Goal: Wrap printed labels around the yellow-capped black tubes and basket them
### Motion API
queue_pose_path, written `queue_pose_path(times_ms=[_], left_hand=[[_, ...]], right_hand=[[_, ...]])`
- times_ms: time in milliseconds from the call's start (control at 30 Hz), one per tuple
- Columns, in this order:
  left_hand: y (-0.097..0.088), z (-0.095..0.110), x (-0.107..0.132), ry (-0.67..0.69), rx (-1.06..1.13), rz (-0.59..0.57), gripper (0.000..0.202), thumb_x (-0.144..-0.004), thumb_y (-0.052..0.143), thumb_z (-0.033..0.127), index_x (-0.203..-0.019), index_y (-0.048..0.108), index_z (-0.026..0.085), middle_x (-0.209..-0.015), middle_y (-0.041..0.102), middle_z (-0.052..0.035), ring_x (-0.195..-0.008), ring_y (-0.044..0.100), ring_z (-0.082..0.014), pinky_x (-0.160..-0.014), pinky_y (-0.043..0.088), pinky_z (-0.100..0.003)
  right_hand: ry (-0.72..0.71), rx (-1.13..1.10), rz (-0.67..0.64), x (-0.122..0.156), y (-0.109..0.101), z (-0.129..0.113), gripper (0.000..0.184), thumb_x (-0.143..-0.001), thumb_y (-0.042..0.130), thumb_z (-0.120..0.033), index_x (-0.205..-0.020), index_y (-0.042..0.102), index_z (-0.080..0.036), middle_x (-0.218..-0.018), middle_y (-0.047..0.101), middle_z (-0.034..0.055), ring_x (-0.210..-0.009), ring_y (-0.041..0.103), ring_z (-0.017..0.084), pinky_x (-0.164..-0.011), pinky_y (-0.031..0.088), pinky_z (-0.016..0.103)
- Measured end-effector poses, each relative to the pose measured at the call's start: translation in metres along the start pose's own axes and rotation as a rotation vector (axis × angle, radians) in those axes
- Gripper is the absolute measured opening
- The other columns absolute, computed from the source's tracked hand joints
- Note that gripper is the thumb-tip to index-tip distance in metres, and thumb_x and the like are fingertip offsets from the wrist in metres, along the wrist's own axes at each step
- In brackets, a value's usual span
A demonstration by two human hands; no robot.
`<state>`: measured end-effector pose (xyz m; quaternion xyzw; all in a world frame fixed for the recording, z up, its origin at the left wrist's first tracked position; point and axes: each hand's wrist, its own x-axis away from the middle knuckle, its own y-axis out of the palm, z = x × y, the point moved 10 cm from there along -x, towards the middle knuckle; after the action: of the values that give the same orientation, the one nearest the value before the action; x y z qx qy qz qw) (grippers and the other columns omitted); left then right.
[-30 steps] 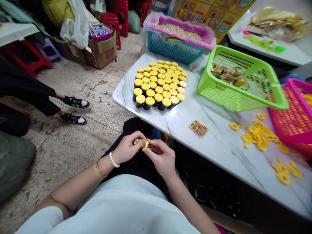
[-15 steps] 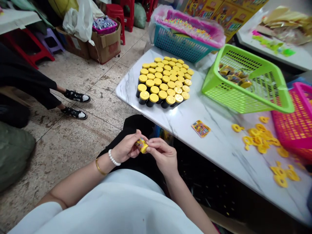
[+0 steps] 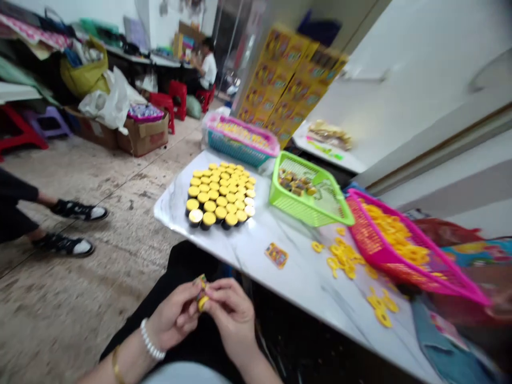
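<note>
one small yellow container (image 3: 203, 302) with a printed label is held over the person's lap, beside the near edge of the table (image 3: 294, 285). the left hand (image 3: 174, 314) has its grip closed around the labelled body; the right hand (image 3: 234, 309) has its grip pinched at the yellow end, thumb and fingertips in contact. one bracelet of white beads (image 3: 152, 341) is worn on the left wrist. on the table, a close group of dark jars (image 3: 220, 194) stands upright, all with yellow lids. printed cards (image 3: 276, 255) lie flat nearer the person. to their right, loose yellow ring-shaped pieces (image 3: 344, 257) are scattered beside a pink basket (image 3: 452, 285) holding more. a green basket (image 3: 292, 207), behind the cards, contains further labelled items.
</note>
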<state>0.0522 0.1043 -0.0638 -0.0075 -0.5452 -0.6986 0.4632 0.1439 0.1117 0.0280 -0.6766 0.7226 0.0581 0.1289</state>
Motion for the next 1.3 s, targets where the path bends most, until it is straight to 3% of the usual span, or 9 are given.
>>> queue_pose_path(times_ms=[167,333,467,533,733,933,1100,1200,1300], left_hand=[[-0.004,-0.01,-0.016,-0.065,-0.052,-0.07,0.056,-0.066,0.075,0.069,-0.071,0.055,0.017,-0.036,0.035,0.011,-0.027,0.018,-0.0004,-0.028,0.01,-0.013],[0.014,0.016,-0.011,-0.011,-0.059,-0.127,0.037,-0.076,0.078,0.043,-0.07,0.054,0.015,-0.039,0.042,0.0096,-0.026,0.019,0.0,-0.027,0.017,-0.012],[0.018,0.027,-0.011,-0.002,-0.068,-0.15,0.036,-0.075,0.079,0.043,-0.078,0.058,0.014,-0.041,0.042,0.011,-0.027,0.019,-0.0002,-0.026,0.017,-0.012],[0.02,0.03,-0.009,0.022,-0.073,-0.148,0.038,-0.074,0.079,0.045,-0.085,0.06,0.014,-0.042,0.041,0.012,-0.028,0.021,-0.0003,-0.027,0.017,-0.011],[0.028,0.026,-0.007,-0.001,-0.126,-0.127,0.044,-0.069,0.083,0.048,-0.075,0.055,0.015,-0.044,0.04,0.0116,-0.029,0.023,0.0007,-0.027,0.014,-0.012],[0.022,0.021,-0.006,-0.036,-0.118,-0.063,0.039,-0.075,0.079,0.047,-0.077,0.055,0.016,-0.042,0.038,0.0123,-0.028,0.022,-0.0002,-0.028,0.012,-0.013],[0.021,0.021,-0.004,-0.034,-0.118,-0.127,0.042,-0.08,0.071,0.053,-0.088,0.065,0.012,-0.04,0.037,0.0106,-0.029,0.02,-0.0017,-0.03,0.011,-0.016],[0.009,0.032,-0.003,0.091,-0.156,-0.009,0.04,-0.072,0.081,0.045,-0.089,0.066,0.012,-0.047,0.044,0.0089,-0.033,0.026,0.0004,-0.033,0.014,-0.014],[0.003,0.036,0.0,0.163,-0.158,0.074,0.042,-0.067,0.085,0.045,-0.085,0.063,0.013,-0.051,0.046,0.0086,-0.035,0.028,0.0013,-0.036,0.017,-0.013]], right_hand=[[-0.027,0.039,-0.039,-0.006,0.001,0.009,0.017,-0.077,0.078,-0.017,-0.089,0.08,-0.029,-0.086,0.068,0.0036,-0.068,0.066,0.015,-0.055,0.054,0.024],[-0.027,-0.034,0.06,-0.016,-0.015,-0.005,0.006,-0.076,0.081,-0.021,-0.075,0.076,-0.025,-0.08,0.065,0.0013,-0.074,0.066,0.015,-0.068,0.058,0.029],[0.147,-0.185,-0.081,-0.021,-0.008,0.011,0.032,-0.078,0.079,-0.027,-0.11,0.072,-0.03,-0.096,0.066,0.0008,-0.073,0.068,0.014,-0.068,0.06,0.03],[0.169,-0.137,-0.149,-0.02,-0.004,0.012,0.041,-0.079,0.079,-0.028,-0.118,0.069,-0.032,-0.104,0.063,0.0023,-0.077,0.068,0.013,-0.07,0.061,0.029],[-0.021,0.041,0.003,-0.013,-0.014,-0.002,0.008,-0.081,0.076,-0.022,-0.087,0.078,-0.027,-0.085,0.057,0.0012,-0.072,0.061,0.013,-0.057,0.055,0.025],[-0.033,0.086,-0.042,-0.008,-0.008,-0.003,0.013,-0.086,0.07,-0.02,-0.097,0.076,-0.027,-0.09,0.058,0.0026,-0.075,0.064,0.014,-0.059,0.057,0.026],[-0.155,0.188,-0.001,-0.003,-0.011,-0.017,0.009,-0.084,0.073,-0.016,-0.083,0.074,-0.025,-0.081,0.06,0.0003,-0.069,0.062,0.012,-0.061,0.056,0.026],[-0.054,0.177,-0.027,-0.002,-0.008,-0.005,0.008,-0.084,0.073,-0.021,-0.092,0.071,-0.024,-0.086,0.062,0.0018,-0.072,0.065,0.013,-0.063,0.059,0.026],[0.144,0.135,-0.005,0.003,-0.007,0.016,0.037,-0.077,0.081,-0.028,-0.109,0.063,-0.024,-0.097,0.065,0.003,-0.08,0.071,0.016,-0.073,0.064,0.03]])
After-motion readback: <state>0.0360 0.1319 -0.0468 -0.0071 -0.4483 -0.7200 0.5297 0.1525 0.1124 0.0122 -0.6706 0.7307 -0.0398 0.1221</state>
